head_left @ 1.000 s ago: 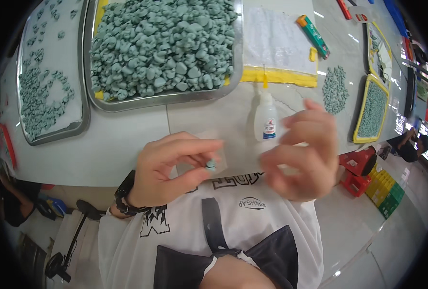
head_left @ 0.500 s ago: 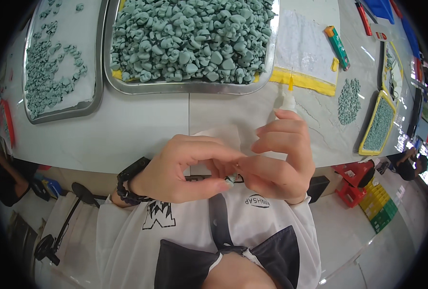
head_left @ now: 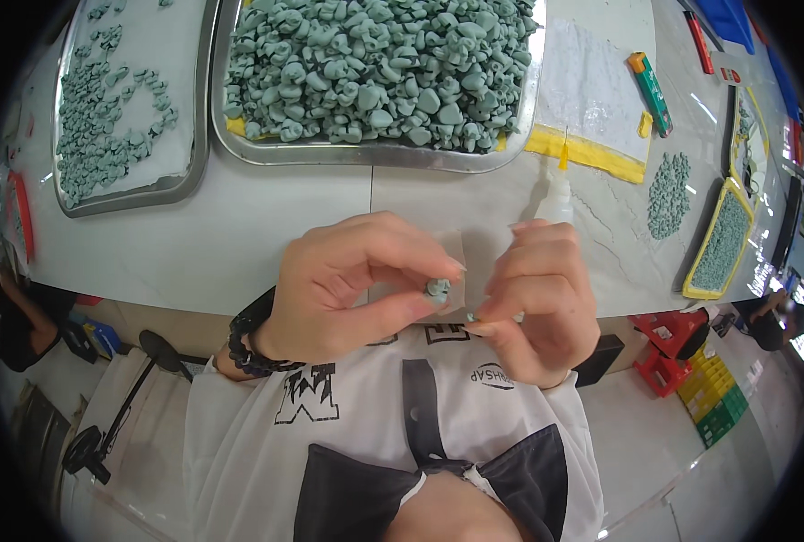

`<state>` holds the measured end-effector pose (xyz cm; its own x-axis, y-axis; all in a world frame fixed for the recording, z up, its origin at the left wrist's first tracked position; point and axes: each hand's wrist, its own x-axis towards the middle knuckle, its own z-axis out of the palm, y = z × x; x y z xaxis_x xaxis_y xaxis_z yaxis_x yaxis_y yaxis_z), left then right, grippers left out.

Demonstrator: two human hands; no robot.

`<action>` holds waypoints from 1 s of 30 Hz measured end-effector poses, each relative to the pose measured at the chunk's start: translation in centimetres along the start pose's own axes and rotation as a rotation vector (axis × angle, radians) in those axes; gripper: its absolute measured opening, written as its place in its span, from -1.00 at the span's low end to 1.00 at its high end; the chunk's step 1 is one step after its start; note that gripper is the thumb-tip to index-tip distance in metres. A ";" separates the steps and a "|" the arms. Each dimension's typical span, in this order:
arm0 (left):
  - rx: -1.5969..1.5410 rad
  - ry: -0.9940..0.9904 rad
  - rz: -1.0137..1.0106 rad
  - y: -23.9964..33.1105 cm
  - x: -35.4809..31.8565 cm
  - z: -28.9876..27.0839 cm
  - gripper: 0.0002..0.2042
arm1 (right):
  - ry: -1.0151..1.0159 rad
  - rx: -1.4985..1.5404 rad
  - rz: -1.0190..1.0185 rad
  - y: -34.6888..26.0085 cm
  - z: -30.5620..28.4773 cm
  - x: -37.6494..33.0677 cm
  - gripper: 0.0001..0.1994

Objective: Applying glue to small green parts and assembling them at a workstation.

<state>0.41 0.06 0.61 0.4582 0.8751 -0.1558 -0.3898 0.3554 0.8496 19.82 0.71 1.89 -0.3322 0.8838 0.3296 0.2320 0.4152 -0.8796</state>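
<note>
A small grey-green piece (head_left: 437, 289) is pinched between the thumb and fingertips of the left hand (head_left: 352, 289), just above the table edge (head_left: 203, 271) and close to the chest. A dark bead bracelet (head_left: 246, 339) is worn on that wrist. The right hand (head_left: 537, 303) is closed around a white glue bottle (head_left: 554, 194) — its yellow tip points up and away. A second tiny green bit (head_left: 470, 318) is pressed between the right thumb and a finger, just beside the first piece. The 2 hands are almost touching.

Farther back on the white table, a big metal tray (head_left: 510, 144) is piled with many more grey-green pieces. A second metal tray (head_left: 189, 154) to the left is filled only partly. A white cloth with a yellow edge (head_left: 592, 99) is spread to the right, with a green and orange tube (head_left: 652, 81) beside it — and a loose heap of pieces (head_left: 668, 190) lies near a yellow tray (head_left: 718, 244).
</note>
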 end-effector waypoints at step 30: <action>0.299 0.057 0.295 -0.2 0.0 -0.1 -0.86 | 0.029 0.030 0.063 0.1 1.2 -0.4 -0.82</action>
<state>0.40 0.04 0.36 0.3140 0.9446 0.0956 -0.2447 -0.0168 0.9694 18.86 0.16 1.24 -0.2906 0.9141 0.2827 0.2239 0.3522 -0.9088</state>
